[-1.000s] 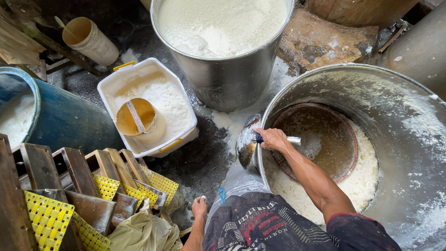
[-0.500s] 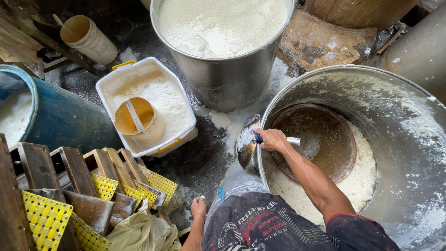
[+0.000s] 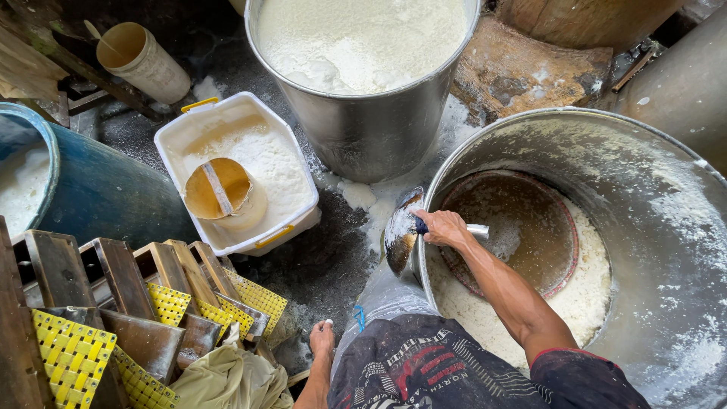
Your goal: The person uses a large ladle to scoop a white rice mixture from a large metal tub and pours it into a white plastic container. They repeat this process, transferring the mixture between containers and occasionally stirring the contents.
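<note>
Barely any change vs. half a sec ago and a full sec ago: right hand (image 3: 443,227) in same spot at rim of big metal vat (image 3: 666,174), fingers still clamped round handle of metal scoop (image 3: 400,238), scoop bowl still outside the rim, coated in white mash; so looks like a pause mid-scoop, no load moved meanwhile. Left hand (image 3: 322,338) still down low near the floor, beside the dark printed shirt; fingers mostly hidden, can't tell if apart or closed, nothing seen in it. Count: 1 scoop, 1 vat w/ brownish round disc (image 3: 522,227) sunk in white mash, 1 steel pot (image 3: 363,113) full of white curd-like stuff, 1 white tub (image 3: 227,121) w/ 1 yellow dipper (image 3: 219,189) inside, 1 blue barrel (image 3: 98,189), 1 cream cup (image 3: 144,60) lying tilted, several wooden frames (image 3: 113,273) w/ yellow mesh.
</note>
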